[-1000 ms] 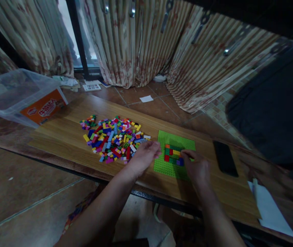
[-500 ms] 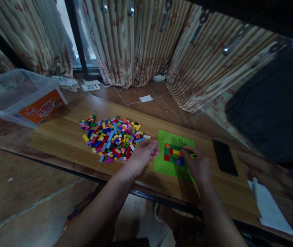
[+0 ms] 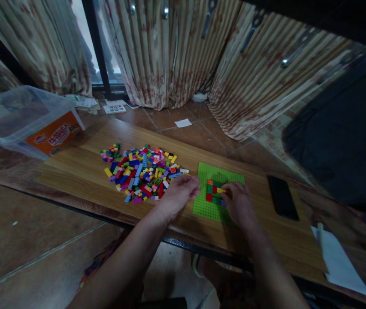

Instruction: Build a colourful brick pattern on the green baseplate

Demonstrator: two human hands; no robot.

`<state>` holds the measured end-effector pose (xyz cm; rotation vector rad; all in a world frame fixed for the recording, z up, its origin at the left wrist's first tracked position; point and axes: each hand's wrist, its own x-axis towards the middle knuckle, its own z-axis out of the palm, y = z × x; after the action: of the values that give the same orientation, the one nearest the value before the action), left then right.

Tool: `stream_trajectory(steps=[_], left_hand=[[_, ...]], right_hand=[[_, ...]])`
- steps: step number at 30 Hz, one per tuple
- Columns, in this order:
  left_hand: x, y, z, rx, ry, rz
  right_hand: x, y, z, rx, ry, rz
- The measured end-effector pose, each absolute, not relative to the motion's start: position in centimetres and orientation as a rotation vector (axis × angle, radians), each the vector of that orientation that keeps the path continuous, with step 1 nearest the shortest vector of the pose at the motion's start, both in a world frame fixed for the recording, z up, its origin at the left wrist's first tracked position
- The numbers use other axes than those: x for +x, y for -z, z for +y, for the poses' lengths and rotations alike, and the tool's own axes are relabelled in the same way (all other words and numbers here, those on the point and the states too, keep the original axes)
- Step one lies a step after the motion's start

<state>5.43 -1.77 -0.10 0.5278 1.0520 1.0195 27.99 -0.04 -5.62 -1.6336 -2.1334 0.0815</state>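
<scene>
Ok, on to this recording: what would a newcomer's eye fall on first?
Probably the heap of multicoloured toy bricks, left of centre on the wooden tabletop. Next, the bright green studded baseplate right of it, bearing a brick build partly hidden by the right hand. At far left, a clear plastic bin shows an orange label.

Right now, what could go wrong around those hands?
1. The right hand covers the right side of the brick build on the green baseplate, so a brick there could be knocked or misaligned unseen.
2. The left hand is right beside the loose brick pile; a careless sweep might scatter pieces.
3. The black phone lies to the right of the baseplate, so a wide swing of the right arm may bump it.
</scene>
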Motion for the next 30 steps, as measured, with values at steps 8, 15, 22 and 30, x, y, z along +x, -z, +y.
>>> stream_trajectory(steps=[8,15,22,30], left_hand=[[5.3,0.1,-1.8,0.531,-1.019,1.065],[5.3,-0.1,-1.8,0.528,-1.039,1.064],[5.3,-0.2,-1.7,0.538,-1.03,1.061],[5.3,-0.1,-1.7,0.537,-1.024,1.087]], right_hand=[[28.4,5.2,0.1,-1.597,-0.077,-2.221],[28.1,5.1,-0.1,-1.607,-0.048,-2.236],[28.0,5.2,0.1,-1.62,-0.019,-2.282],[28.3,4.2,-0.1,-1.628,-0.057,-2.214]])
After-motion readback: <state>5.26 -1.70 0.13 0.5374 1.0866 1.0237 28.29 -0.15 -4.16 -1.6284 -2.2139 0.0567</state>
